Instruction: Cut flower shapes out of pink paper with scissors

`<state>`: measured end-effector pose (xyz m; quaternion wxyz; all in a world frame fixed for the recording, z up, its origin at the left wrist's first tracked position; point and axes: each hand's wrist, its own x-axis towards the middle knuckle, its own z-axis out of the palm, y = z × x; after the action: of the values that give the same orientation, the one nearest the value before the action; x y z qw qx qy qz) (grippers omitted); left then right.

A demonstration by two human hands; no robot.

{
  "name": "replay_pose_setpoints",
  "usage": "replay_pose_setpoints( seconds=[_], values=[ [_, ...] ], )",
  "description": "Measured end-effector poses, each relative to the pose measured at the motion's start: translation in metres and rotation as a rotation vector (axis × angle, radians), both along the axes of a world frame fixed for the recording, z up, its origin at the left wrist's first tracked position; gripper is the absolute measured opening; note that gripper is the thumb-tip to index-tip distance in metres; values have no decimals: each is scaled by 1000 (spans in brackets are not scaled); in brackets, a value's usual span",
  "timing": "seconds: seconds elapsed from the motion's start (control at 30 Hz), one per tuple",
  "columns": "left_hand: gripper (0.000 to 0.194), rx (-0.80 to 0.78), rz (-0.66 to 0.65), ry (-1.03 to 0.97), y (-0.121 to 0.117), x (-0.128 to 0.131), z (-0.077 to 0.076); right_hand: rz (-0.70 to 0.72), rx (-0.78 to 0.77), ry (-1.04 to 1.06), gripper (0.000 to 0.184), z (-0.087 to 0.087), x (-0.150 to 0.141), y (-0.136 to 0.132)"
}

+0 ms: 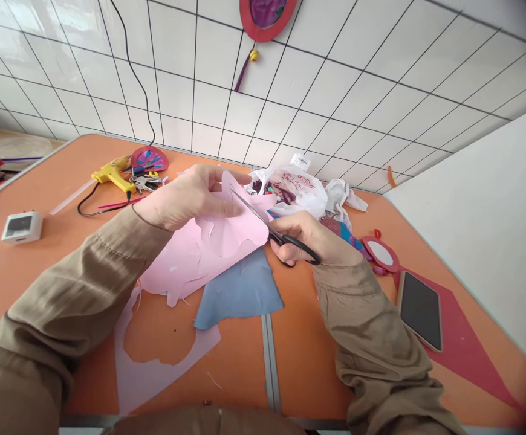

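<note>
a wall of glossy white tiles (331, 96) with thin dark grout lines rises behind the orange counter (240, 356). daylight-pale reflections spread over the tiles at upper left. a black cord (128, 54) hangs down the wall, and a red-rimmed ornament (267, 12) with a purple centre hangs near the top. a grey seam (269, 362) divides the countertop, and grey trim lines its edge. a plain white panel (485, 199) borders the right side.

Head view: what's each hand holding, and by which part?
The right hand holds the scissors by their black handles; the left hand pinches the pink sheet near its upper edge.
</note>
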<state>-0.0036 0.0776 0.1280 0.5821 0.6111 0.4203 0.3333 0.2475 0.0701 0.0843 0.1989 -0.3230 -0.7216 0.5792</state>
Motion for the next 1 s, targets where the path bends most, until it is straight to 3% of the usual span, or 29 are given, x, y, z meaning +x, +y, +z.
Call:
replay_pose_setpoints(
  seconds=[0.27,0.77,1.0],
  values=[
    [58,63,15,12,-5,3,3,-62,5,29,46,9,-4,-8],
    [60,61,44,26,-2,3,1,-37,24,31,52,11,-3,-8],
    [61,90,-17,15,0,0,-3,-50,41,23,54,10,-3,-8]
  ],
)
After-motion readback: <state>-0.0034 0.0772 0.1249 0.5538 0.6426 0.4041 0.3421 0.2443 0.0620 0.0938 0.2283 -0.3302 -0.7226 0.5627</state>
